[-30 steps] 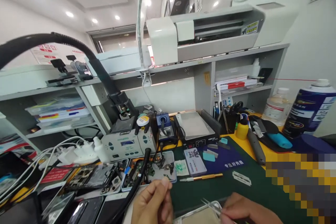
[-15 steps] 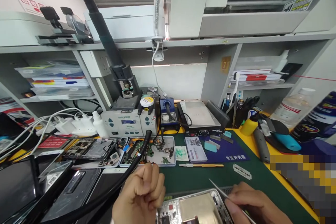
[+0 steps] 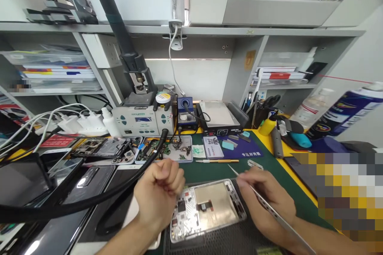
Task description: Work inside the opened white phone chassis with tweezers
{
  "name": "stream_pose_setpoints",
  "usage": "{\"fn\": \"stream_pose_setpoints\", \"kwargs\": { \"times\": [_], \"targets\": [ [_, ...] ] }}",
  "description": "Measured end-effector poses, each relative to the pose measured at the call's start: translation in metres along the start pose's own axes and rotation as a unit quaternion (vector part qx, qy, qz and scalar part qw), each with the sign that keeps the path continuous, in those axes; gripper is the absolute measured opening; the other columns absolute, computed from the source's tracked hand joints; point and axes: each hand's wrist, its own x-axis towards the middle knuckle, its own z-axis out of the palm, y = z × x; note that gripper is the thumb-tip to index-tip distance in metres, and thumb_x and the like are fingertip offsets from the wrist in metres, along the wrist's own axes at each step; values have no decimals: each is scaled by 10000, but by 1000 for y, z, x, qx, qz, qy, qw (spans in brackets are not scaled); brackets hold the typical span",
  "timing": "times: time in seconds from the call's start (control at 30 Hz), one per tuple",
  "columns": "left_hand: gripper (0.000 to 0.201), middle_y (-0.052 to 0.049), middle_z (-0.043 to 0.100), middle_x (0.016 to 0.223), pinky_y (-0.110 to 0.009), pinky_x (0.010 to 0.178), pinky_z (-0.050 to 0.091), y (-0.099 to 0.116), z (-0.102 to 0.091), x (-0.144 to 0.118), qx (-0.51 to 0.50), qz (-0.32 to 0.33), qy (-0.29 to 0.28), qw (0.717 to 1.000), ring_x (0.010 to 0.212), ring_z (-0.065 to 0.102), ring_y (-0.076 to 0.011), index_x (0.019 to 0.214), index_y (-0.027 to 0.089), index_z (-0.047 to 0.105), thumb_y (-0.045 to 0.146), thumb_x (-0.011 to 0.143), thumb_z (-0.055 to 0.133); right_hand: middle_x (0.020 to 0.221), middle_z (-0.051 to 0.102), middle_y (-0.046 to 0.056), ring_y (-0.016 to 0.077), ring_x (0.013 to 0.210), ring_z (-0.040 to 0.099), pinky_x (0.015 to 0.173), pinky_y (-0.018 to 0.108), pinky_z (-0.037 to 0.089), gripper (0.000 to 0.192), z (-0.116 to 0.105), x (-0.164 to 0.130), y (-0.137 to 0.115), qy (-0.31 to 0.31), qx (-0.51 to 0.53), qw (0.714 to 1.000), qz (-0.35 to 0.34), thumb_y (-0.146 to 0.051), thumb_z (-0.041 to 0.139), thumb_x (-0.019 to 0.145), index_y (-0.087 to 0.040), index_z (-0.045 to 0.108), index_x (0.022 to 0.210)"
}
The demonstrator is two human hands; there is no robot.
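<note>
An opened phone with its back off lies on a dark mat in front of me, its boards and a tan plate showing. My left hand is curled into a fist at the phone's left edge; I cannot tell whether anything small is in it. My right hand rests at the phone's right side and grips thin metal tweezers, whose tip points up and away from the phone.
A thick black hose sweeps across the left of the green mat. Behind it stand a rework station, a parts tray, a hot plate, a knife, a yellow bottle and a spray can.
The view has tilted down, so the phone and both hands are now fully in sight. My left fingers have closed into a fist. The tweezers' tip has swung up off the phone.
</note>
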Motion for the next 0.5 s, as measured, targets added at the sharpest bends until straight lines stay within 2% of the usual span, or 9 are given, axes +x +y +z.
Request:
{"fn": "stream_pose_setpoints", "kwargs": {
  "times": [0.07,0.1,0.17,0.27,0.33,0.5],
  "targets": [
    [504,104,210,523,-242,416,270,-3,-6,5,-14,21,-22,999,447,175,-90,569,251,277,392,831,683,693,611,-33,134,537,575,492,266,428,194,2,3,0,13,0,1000,-16,-76,610,942,-253,634,1016],
    [481,111,276,542,-222,436,298,-5,-9,8,-16,33,-32,999,443,238,-84,621,231,384,447,948,662,685,597,-36,132,525,550,496,273,424,179,3,4,0,22,1,999,-27,-87,603,947,-248,633,1020],
    [422,106,391,587,-207,439,339,-8,-16,15,-12,59,-46,997,439,327,-72,752,191,536,482,1045,624,659,558,-45,138,532,540,546,294,458,134,4,5,1,33,4,998,-45,-119,583,971,-239,631,1006],
    [304,47,585,748,-205,473,442,-10,-25,25,19,106,-55,993,514,492,-79,967,153,645,441,1065,635,624,475,-76,123,537,510,593,284,482,97,5,6,0,27,17,998,-59,-210,567,1030,-211,641,967],
    [269,0,664,889,-239,552,534,-10,-28,28,57,143,-54,987,628,606,-111,1083,149,665,417,1062,648,625,439,-92,103,524,468,571,256,462,192,6,7,0,13,28,997,-64,-327,590,1058,-188,637,933],
    [288,-69,708,1129,-355,748,632,-13,-32,30,177,223,-59,957,879,712,-191,1228,157,665,383,1049,675,673,495,-82,89,529,493,533,229,464,262,8,16,8,-27,34,999,-26,-419,579,1090,-176,648,1020]
  ]
}}
